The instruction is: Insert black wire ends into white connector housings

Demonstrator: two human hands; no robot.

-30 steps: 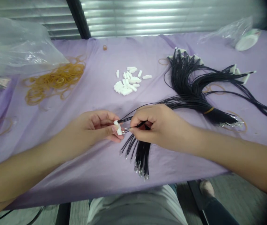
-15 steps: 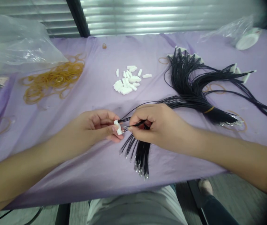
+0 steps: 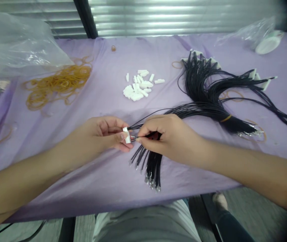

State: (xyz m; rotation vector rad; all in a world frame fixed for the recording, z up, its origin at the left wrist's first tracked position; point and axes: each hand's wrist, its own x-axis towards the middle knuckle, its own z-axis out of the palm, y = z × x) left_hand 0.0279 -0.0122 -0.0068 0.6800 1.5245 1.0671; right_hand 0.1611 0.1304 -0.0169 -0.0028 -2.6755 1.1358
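Observation:
Between the thumb and fingers of my left hand (image 3: 108, 134) is a white connector housing (image 3: 127, 135), with several black wires running out of its right side. My right hand (image 3: 163, 134) pinches a black wire (image 3: 139, 137) just behind its metal end, which points left at the housing. Whether that tip is inside the housing I cannot tell. Below my right hand hangs a bundle of black wires (image 3: 154, 164), their bare metal terminals fanned toward the table's front edge.
Loose white housings (image 3: 138, 87) lie in a pile mid-table. Rubber bands (image 3: 62, 84) are heaped at the left, beside a clear plastic bag (image 3: 19, 47). At the right, black wire harnesses (image 3: 196, 80) with white connectors spread over the purple cloth (image 3: 83, 188). A white roll (image 3: 269, 43) stands behind them.
The pinched wire's metal end has come slightly closer to the white housing. Both hands otherwise keep their places, and the view has shifted a little.

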